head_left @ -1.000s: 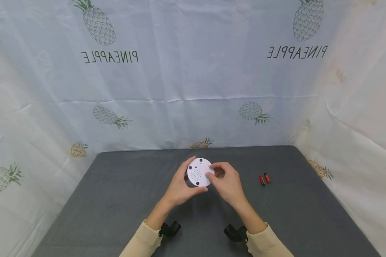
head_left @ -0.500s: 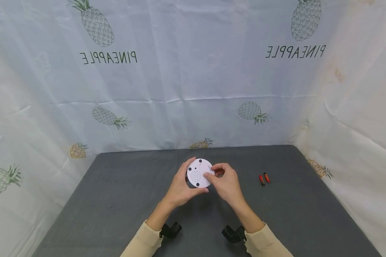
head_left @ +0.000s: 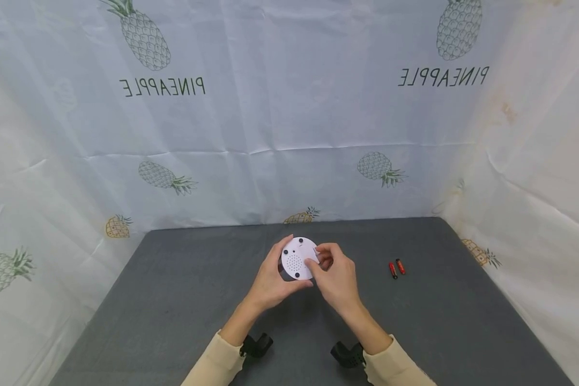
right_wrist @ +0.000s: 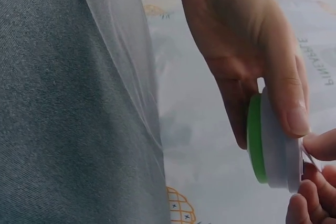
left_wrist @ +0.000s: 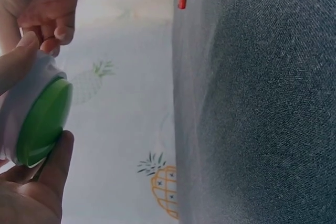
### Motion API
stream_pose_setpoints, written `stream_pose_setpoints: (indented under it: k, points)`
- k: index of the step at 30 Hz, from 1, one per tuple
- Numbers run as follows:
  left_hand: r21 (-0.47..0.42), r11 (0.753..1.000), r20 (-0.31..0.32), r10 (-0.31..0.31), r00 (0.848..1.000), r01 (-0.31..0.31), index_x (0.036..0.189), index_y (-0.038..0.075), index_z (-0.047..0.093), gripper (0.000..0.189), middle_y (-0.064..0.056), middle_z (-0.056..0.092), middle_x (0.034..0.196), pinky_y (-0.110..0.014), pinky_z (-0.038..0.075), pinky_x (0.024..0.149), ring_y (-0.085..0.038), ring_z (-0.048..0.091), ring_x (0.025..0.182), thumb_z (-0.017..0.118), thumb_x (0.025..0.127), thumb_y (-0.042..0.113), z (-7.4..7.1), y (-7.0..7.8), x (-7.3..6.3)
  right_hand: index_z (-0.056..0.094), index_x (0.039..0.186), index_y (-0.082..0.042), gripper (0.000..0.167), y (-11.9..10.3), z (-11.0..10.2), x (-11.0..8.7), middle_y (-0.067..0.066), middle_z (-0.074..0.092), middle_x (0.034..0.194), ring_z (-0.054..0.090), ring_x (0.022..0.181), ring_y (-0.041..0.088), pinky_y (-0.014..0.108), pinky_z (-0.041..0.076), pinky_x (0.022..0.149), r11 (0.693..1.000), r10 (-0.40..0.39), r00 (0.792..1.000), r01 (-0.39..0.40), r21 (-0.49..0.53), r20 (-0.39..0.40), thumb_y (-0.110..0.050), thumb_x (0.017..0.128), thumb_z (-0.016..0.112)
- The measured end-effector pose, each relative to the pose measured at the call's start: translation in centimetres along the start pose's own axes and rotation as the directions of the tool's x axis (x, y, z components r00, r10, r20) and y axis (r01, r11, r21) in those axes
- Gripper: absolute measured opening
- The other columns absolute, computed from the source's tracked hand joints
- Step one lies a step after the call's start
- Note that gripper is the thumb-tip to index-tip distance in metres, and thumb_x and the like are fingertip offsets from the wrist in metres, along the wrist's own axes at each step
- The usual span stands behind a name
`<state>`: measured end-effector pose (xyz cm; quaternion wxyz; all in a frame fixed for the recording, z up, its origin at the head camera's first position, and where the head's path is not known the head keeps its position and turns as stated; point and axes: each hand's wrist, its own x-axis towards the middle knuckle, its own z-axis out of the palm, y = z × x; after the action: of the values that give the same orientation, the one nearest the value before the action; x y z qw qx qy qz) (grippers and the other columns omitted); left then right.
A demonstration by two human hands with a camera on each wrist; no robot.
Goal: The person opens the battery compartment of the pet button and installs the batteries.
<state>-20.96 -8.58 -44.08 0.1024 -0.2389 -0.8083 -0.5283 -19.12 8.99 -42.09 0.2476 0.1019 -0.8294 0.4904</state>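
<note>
Held above the table, a round push-button-like device (head_left: 296, 260) shows its white face, with small holes and several dark round feet. Its other side is a green dome (left_wrist: 44, 121), seen in the left wrist view. My left hand (head_left: 270, 279) grips its rim between thumb and fingers. At its right edge my right hand (head_left: 339, 276) has curled fingers, with the thumb against the white face. In the right wrist view, the right thumb (right_wrist: 321, 145) and fingers pinch a thin white flap (right_wrist: 310, 153) at the edge of the device.
Two red-and-black batteries (head_left: 396, 269) lie side by side on the dark grey table (head_left: 198, 300), right of the hands. A white cloth (head_left: 280, 107) with pineapple prints hangs behind and beside the table. Each wrist carries a black camera mount (head_left: 257, 346).
My right hand's wrist has shifted slightly to the left and its fingers have turned a little at the device's edge. The left hand and device stay almost where they were.
</note>
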Motion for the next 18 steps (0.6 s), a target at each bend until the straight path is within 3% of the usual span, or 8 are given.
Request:
stream_pose_setpoints:
  k: [6,11,18]
  points:
    - [0.016,1.000,-0.003,-0.005,1.000,0.005,0.158,0.019,0.036,0.102,-0.007,0.050,0.142,-0.034,0.053,0.086,-0.020,0.057,0.110,0.094,0.073,0.023,0.0,-0.2,0.1,0.066,0.109,-0.004,0.029,0.5,0.3,-0.1,0.002,0.062,0.082,0.054,0.069,0.012,0.026,0.045,0.061,0.999,-0.012,1.000,0.012,0.051,-0.015,-0.005,0.085,0.082]
    - [0.001,1.000,0.004,-0.017,1.000,0.017,0.158,0.022,0.035,0.103,-0.006,0.050,0.142,-0.034,0.052,0.086,-0.019,0.057,0.110,0.094,0.074,0.025,-0.1,-0.1,0.1,0.067,0.109,-0.004,0.026,0.9,0.1,0.3,0.003,0.064,0.086,0.057,0.073,0.014,0.023,0.047,0.064,0.986,0.045,0.999,-0.046,0.158,0.009,-0.003,0.087,0.079]
    - [0.009,1.000,0.017,-0.011,1.000,0.010,0.158,0.023,0.034,0.104,-0.004,0.052,0.138,-0.033,0.051,0.087,-0.019,0.057,0.111,0.094,0.074,0.027,-0.5,-0.3,0.0,0.069,0.108,0.000,0.018,1.3,-1.3,1.0,0.013,0.068,0.090,0.064,0.070,0.016,0.025,0.054,0.062,0.931,0.109,0.988,-0.142,0.337,0.113,0.002,0.091,0.073]
